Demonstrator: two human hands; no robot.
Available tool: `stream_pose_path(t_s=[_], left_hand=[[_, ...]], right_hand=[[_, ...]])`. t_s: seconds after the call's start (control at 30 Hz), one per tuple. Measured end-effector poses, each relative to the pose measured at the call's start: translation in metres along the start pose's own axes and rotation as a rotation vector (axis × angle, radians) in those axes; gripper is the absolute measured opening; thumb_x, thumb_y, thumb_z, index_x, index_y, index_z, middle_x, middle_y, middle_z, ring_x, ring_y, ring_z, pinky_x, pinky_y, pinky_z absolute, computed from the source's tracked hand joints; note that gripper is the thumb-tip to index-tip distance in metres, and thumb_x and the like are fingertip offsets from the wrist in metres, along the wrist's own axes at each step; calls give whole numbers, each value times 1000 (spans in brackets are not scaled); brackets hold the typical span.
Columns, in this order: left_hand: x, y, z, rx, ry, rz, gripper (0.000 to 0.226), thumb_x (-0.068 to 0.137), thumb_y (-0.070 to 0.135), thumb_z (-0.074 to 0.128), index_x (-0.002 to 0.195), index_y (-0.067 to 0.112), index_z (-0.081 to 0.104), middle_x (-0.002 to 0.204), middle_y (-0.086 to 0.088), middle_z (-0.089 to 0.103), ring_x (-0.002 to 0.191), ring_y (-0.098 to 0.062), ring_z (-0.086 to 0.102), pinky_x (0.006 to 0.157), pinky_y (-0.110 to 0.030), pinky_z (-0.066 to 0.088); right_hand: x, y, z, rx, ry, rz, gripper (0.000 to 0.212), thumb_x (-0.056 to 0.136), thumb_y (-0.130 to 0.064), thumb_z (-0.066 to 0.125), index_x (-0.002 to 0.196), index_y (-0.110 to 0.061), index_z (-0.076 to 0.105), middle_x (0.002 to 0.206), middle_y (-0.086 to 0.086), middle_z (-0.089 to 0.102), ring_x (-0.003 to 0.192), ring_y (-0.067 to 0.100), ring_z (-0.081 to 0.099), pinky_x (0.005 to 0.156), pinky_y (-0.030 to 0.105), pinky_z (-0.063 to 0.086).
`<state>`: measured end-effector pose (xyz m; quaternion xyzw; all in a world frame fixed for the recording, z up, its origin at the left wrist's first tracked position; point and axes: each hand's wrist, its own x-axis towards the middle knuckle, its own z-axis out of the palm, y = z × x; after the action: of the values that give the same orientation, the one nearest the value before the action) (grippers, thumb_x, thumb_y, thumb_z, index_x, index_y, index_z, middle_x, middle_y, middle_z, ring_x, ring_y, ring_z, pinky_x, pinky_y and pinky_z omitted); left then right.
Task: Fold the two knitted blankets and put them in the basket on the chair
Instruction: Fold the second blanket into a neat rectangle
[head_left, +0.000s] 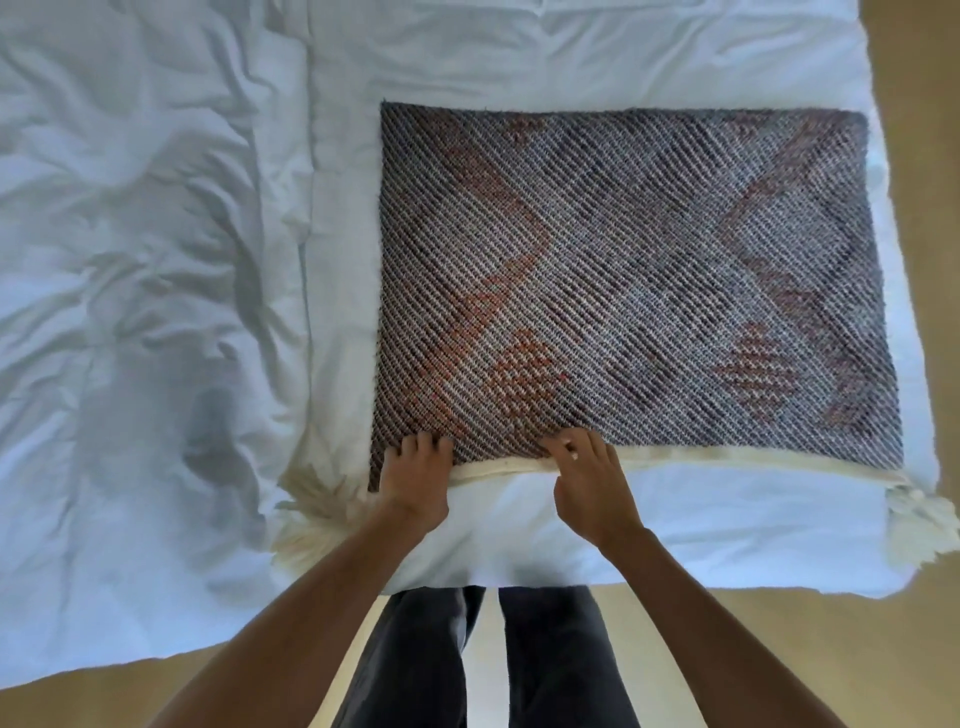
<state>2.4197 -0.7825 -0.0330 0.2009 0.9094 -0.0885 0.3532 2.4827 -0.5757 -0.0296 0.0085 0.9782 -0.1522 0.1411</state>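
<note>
While the left hand (415, 470) and right hand (587, 467) grip its near edge, the knitted blanket (623, 270) lies lengthwise left-to-right.

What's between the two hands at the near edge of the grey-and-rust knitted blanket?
Head view: between left hand and right hand runs the cream hem of the grey-and-rust knitted blanket, white duvet below.

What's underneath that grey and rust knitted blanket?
Beneath the knitted blanket a cream strip shows at the near edge, with cream tassels at both near corners, all on the white duvet. How far the cream reaches, or whether it is a second blanket, is covered.
</note>
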Motion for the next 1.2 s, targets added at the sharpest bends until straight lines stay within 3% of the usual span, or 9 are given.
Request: stream_pose_path(t_s=[0.2, 0.37, 0.57, 0.77, 0.97, 1.07, 1.2], left_hand=[[24, 69, -21, -17, 40, 76, 52, 84, 18, 56, 129, 11, 31, 127, -13, 41, 116, -30, 43, 91, -39, 43], [44, 125, -36, -20, 71, 84, 55, 84, 18, 58, 132, 11, 31, 127, -14, 41, 114, -29, 44, 89, -39, 45], [61, 186, -39, -12, 161, 95, 51, 85, 23, 57, 128, 15, 32, 124, -9, 40, 114, -26, 43, 89, -37, 46], [68, 229, -40, -35, 126, 25, 51, 83, 9, 56, 130, 15, 36, 125, -9, 42, 115, -25, 44, 89, -36, 47], [59, 233, -34, 29, 20, -6, 46, 86, 8, 47, 131, 14, 42, 127, -8, 45, 115, -26, 45, 91, -37, 45], [55, 244, -38, 55, 39, -46, 41, 83, 8, 48, 124, 12, 47, 120, -9, 50, 110, -27, 47, 85, -37, 44], [65, 282, -47, 45, 111, 71, 39, 82, 20, 52, 120, 14, 45, 116, -8, 47, 105, -27, 45, 87, -38, 42]], right_hand=[[-11, 66, -15, 16, 83, 113, 58, 49, 13, 63, 104, -6, 64, 101, 14, 61, 90, 34, 59, 77, 42, 51], [-21, 139, -20, 31, 100, 161, 58, 53, 13, 61, 108, -5, 63, 107, 16, 59, 99, 37, 56, 85, 45, 46], [-36, 208, -31, -3, 119, 167, 53, 54, 11, 61, 105, -3, 63, 104, 17, 60, 94, 37, 56, 80, 45, 48], [-31, 241, -33, -97, 67, 18, 45, 58, 3, 64, 101, -8, 63, 99, 12, 61, 89, 33, 57, 78, 43, 48], [-23, 259, -40, -31, 60, -150, 23, 56, 4, 75, 71, -9, 63, 69, 6, 60, 65, 25, 59, 61, 30, 50], [-32, 272, -42, -22, 51, -270, 23, 60, 2, 70, 80, -9, 66, 76, 7, 60, 70, 26, 59, 63, 31, 51], [-52, 308, -49, -37, 92, -72, 37, 60, 3, 64, 96, -7, 66, 94, 12, 62, 84, 31, 59, 75, 40, 51]])
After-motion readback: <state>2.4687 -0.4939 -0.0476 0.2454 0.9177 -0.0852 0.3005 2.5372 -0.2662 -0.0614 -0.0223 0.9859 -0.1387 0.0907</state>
